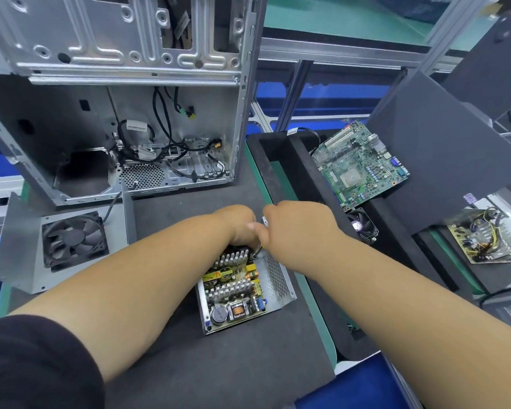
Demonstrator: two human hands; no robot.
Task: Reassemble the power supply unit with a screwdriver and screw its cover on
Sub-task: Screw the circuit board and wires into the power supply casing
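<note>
The open power supply unit [278, 278] lies on the dark mat, its circuit board with heatsinks and coils exposed in a perforated metal shell. My right hand [298, 228] is closed around a screwdriver [258, 252], of which only a short bit of shaft shows, angled down into the unit's far corner. My left hand [239, 225] rests curled on the far end of the unit, touching my right hand; what it grips is hidden. The grey metal cover [18, 246] with its black fan [73, 239] lies to the left, apart from the unit.
An empty computer case [115, 113] stands at the back left. A green motherboard [359, 163] sits on dark foam at the right, with a small fan [363, 227] below it. Another circuit board with wires [481, 237] lies far right.
</note>
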